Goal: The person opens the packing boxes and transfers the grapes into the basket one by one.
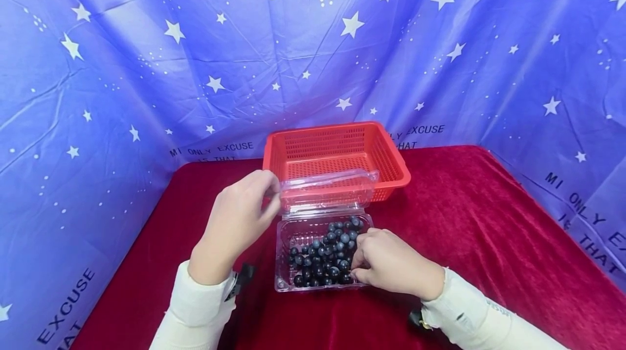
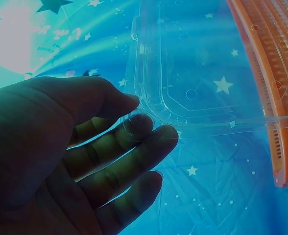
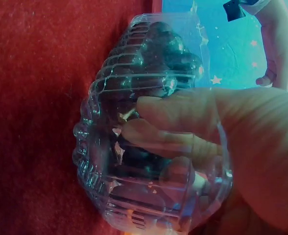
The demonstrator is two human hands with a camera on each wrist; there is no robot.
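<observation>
A clear plastic clamshell box (image 1: 281, 279) stands on the cloth with its lid (image 1: 327, 198) raised, and loose dark round grapes (image 1: 320, 263) lie in it. My left hand (image 1: 244, 214) pinches a corner of the lid between thumb and finger; the left wrist view shows the hand (image 2: 95, 142) at that clear corner (image 2: 158, 110). Over the box's right side reaches my right hand (image 1: 391, 263), fingertips among the grapes. In the right wrist view, its fingers (image 3: 168, 115) show through the clear wall; whether they grip a grape is hidden.
A red plastic basket (image 1: 401, 176) stands directly behind the box, partly covered by the raised lid. Dark red velvet cloth (image 1: 469, 219) covers the table. Blue star-patterned fabric (image 1: 293, 40) hangs at the back and sides.
</observation>
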